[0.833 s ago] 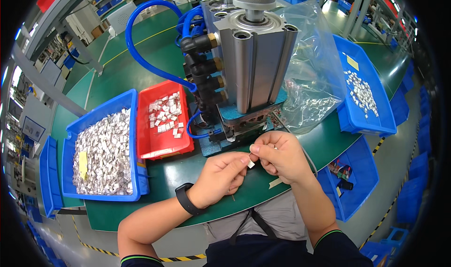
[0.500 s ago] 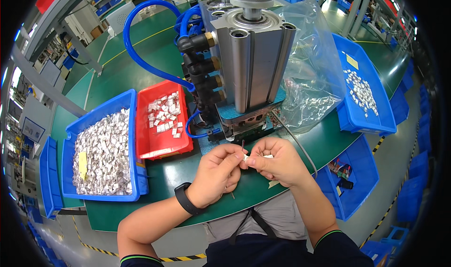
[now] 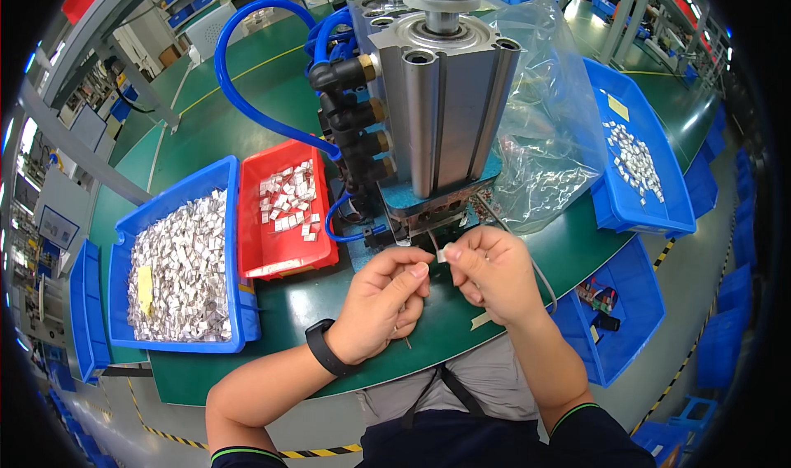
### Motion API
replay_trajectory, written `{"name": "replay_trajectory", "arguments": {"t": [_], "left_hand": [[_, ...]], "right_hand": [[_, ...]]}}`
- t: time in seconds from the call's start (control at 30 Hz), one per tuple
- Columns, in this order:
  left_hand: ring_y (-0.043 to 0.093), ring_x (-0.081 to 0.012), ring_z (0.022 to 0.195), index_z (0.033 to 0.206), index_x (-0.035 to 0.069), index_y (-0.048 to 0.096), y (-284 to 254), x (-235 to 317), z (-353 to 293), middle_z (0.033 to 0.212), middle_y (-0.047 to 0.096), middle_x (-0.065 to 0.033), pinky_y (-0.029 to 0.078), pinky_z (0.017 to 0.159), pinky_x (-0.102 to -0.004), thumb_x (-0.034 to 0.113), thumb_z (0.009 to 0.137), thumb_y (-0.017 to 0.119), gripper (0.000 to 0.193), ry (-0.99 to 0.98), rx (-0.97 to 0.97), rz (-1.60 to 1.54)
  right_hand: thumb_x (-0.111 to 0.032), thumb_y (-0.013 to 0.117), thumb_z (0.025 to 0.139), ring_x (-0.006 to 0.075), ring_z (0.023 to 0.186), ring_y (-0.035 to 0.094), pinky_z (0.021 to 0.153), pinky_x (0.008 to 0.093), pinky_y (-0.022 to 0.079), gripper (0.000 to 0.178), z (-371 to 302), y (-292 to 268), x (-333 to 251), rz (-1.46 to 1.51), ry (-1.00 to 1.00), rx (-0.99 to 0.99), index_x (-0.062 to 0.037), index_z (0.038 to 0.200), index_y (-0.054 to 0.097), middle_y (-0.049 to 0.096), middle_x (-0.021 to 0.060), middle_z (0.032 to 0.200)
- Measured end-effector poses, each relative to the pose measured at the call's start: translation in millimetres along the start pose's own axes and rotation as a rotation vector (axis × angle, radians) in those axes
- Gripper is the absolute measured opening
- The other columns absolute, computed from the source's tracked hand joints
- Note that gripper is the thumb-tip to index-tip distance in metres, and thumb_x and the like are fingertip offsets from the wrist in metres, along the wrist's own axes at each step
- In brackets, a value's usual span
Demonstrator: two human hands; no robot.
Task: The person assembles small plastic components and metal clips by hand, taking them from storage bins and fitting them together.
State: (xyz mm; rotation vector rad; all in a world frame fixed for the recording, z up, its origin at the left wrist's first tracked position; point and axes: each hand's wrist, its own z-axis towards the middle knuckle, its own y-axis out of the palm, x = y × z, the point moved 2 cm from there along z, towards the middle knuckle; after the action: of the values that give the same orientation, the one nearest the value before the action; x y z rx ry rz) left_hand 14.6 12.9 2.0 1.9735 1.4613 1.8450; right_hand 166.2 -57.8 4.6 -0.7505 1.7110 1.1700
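Observation:
My right hand [image 3: 494, 272] pinches a small white block with thin wire leads [image 3: 442, 255] between thumb and forefinger. The leads point up into the lower front of the metal pneumatic press [image 3: 441, 114], just below its blue plate. To the left, my left hand [image 3: 387, 301] is closed, thumb against forefinger, a little apart from the right. A thin wire end [image 3: 409, 343] shows beneath its curled fingers; what else it holds is hidden. A dark band sits on my left wrist.
At left stand a blue bin [image 3: 239, 320] heaped with small white parts and a red bin [image 3: 288, 262] with fewer. Blue air hoses [image 3: 224, 72] loop beside the press. A clear plastic bag [image 3: 548, 130] and another blue bin [image 3: 651, 218] lie right; a lower blue bin [image 3: 634, 328] hangs near the edge.
My right hand has moved up and slightly right, away from the left, bringing the white block's leads to the press. The left hand has stayed nearly still.

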Motion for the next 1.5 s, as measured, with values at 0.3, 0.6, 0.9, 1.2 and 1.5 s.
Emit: {"name": "replay_trajectory", "arguments": {"t": [0.3, 0.6, 0.9, 1.2, 1.5], "left_hand": [[0.033, -0.0066, 0.043, 0.102, 0.006, 0.052, -3.8, -3.6, 1.8, 0.075, 0.051, -0.0051, 0.022, 0.037, -0.0206, 0.013, 0.097, 0.050, 0.009, -0.021, -0.020, 0.025], [0.033, -0.0070, 0.043, 0.099, 0.006, 0.052, -4.8, -4.5, 2.1, 0.074, 0.051, -0.0052, 0.022, 0.037, -0.0208, 0.013, 0.096, 0.050, 0.008, -0.028, -0.011, 0.020], [0.033, -0.0074, 0.043, 0.097, 0.006, 0.052, -4.8, -4.4, 1.5, 0.074, 0.051, -0.0052, 0.023, 0.036, -0.0209, 0.013, 0.096, 0.050, 0.008, -0.026, -0.006, 0.022], [0.036, -0.0048, 0.044, 0.104, 0.007, 0.054, -3.1, -1.9, 2.0, 0.074, 0.050, -0.0023, 0.022, 0.037, -0.0199, 0.015, 0.096, 0.052, 0.011, -0.040, -0.020, 0.006], [0.036, -0.0053, 0.044, 0.106, 0.007, 0.053, -5.2, -3.5, 1.0, 0.075, 0.051, -0.0023, 0.023, 0.036, -0.0201, 0.018, 0.099, 0.047, 0.015, -0.013, -0.031, 0.047]], "right_hand": [[-0.011, 0.066, 0.086, 0.0042, 0.040, 0.040, 0.034, 0.0185, 0.030, 0.018, 9.3, 1.5, -6.8, 0.058, 0.019, 0.075, 0.0003, 0.077, 0.055, 0.054, 0.0045, 0.060], [-0.010, 0.066, 0.085, 0.0035, 0.039, 0.039, 0.034, 0.0192, 0.028, 0.018, 10.7, 1.3, -6.4, 0.092, 0.040, 0.092, -0.0002, 0.076, 0.054, 0.053, 0.0032, 0.058], [-0.011, 0.066, 0.086, 0.0032, 0.039, 0.038, 0.034, 0.0192, 0.028, 0.019, 9.2, 2.5, -5.2, 0.107, 0.041, 0.096, -0.0007, 0.075, 0.054, 0.053, 0.0030, 0.058], [-0.009, 0.064, 0.088, 0.0040, 0.042, 0.042, 0.037, 0.0177, 0.031, 0.012, -2.6, -2.1, 9.3, -0.041, 0.086, -0.075, -0.0006, 0.083, 0.057, 0.056, 0.0044, 0.061], [-0.020, 0.067, 0.088, 0.0027, 0.046, 0.045, 0.039, 0.0170, 0.031, 0.020, -1.9, 2.4, 11.2, -0.119, 0.112, -0.153, -0.0028, 0.084, 0.057, 0.057, 0.0018, 0.064]]}}
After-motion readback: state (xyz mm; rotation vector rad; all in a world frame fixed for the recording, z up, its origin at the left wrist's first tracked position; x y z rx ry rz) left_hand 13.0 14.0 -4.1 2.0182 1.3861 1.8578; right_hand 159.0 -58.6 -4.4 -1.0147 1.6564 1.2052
